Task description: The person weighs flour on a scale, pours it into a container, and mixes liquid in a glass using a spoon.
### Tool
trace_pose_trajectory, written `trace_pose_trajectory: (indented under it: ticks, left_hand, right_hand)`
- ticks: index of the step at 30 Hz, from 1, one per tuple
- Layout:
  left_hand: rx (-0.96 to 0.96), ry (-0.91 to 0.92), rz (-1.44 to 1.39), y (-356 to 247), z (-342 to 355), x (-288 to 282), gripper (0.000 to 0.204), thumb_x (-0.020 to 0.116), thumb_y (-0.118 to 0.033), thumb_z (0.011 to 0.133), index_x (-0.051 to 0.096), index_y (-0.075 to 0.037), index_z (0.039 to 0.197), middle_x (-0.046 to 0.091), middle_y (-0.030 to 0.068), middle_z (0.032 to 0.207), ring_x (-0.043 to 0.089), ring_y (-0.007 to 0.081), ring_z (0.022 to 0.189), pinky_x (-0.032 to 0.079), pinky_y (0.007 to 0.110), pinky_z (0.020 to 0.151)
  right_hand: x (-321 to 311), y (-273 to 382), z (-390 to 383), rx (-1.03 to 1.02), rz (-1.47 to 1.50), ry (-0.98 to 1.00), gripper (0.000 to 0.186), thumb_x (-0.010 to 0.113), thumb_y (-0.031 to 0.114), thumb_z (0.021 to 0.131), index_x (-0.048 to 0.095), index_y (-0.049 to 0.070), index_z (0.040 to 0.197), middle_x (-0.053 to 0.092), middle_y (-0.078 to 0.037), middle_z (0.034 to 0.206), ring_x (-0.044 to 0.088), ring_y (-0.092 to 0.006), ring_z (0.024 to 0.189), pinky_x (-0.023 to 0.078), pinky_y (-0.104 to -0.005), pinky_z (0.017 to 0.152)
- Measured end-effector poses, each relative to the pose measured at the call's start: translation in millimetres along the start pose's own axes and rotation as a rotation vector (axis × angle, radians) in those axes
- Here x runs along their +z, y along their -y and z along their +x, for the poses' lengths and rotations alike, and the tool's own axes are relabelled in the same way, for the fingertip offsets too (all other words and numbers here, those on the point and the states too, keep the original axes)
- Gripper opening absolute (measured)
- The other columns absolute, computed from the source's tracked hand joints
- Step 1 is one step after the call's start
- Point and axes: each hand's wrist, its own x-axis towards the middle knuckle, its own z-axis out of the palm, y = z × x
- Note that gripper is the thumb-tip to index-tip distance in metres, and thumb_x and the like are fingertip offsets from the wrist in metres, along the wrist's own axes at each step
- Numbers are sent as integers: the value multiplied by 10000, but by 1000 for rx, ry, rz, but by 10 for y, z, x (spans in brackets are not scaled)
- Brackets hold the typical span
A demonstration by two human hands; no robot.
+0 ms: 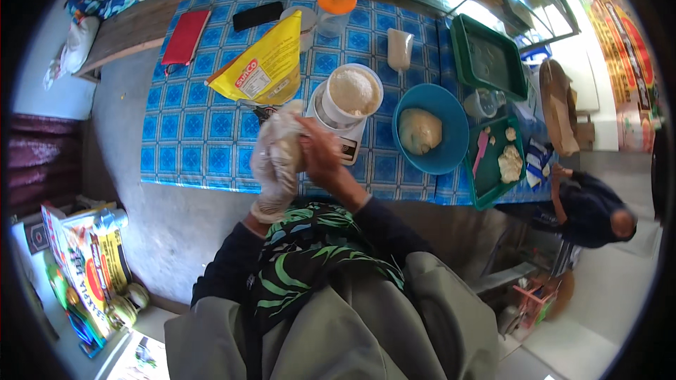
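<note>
My left hand (pixel 276 162) wears a thin, translucent plastic glove. My right hand (pixel 325 155) is bare, its fingers closed on the glove near the left hand's fingers, which are partly hidden. Just beyond them, a white bowl (pixel 377 98) heaped with pale flour (pixel 353 90) stands on a kitchen scale (pixel 349 149). Left of the bowl is a large yellow pouch (pixel 271 70), and near its base lies a dark metallic item (pixel 264 110) that I cannot make out. To the right, a blue bowl (pixel 451 151) holds a smooth lump of dough (pixel 420 131).
A green tray (pixel 486 195) holds dough pieces (pixel 510 163) and a pink utensil (pixel 480 151); another green tray (pixel 493 56) lies behind. An orange-lidded jar (pixel 336 10), powder bag (pixel 400 49), phone (pixel 258 16) and red notebook (pixel 186 37) lie farther back. A person (pixel 591 207) is at the right.
</note>
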Motion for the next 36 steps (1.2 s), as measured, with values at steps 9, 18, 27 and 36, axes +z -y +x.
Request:
trace_pose_trajectory:
  ticks: [9, 18, 27, 36]
  left_hand:
    - [-132, -74, 226, 340, 121, -910, 251, 482, -137, 1017, 613, 20, 1163, 673, 108, 1110, 600, 160, 1040, 470, 303, 914]
    - [-263, -5, 236, 1038, -152, -1307, 194, 520, -164, 1014, 633, -18, 1074, 639, 39, 940, 496, 73, 855, 465, 253, 776]
    - [-342, 185, 1, 799, 97, -1300, 240, 494, -98, 1012, 590, 17, 1200, 603, 125, 1290, 556, 185, 1167, 439, 314, 994]
    - [-36, 402, 294, 748, 164, -1384, 336, 626, -145, 922, 596, -13, 1230, 588, 166, 1306, 561, 297, 1216, 428, 379, 1036]
  right_hand:
    - [1345, -187, -271, -39, 282, -70, 478, 651, -77, 772, 548, -14, 1235, 636, -196, 1031, 643, -364, 848, 537, -398, 702]
    - [1511, -180, -529, 63, -26, -24, 403, 634, -54, 802, 594, 49, 1189, 617, -170, 1093, 584, -361, 978, 499, -425, 792]
    - [1284, -50, -363, 144, -156, -146, 227, 685, -8, 776, 603, 34, 984, 619, -112, 1014, 555, -329, 920, 469, -414, 794]
    - [1311, 36, -376, 217, -151, -197, 150, 642, -27, 804, 562, 44, 909, 596, -117, 951, 545, -329, 871, 459, -404, 756]
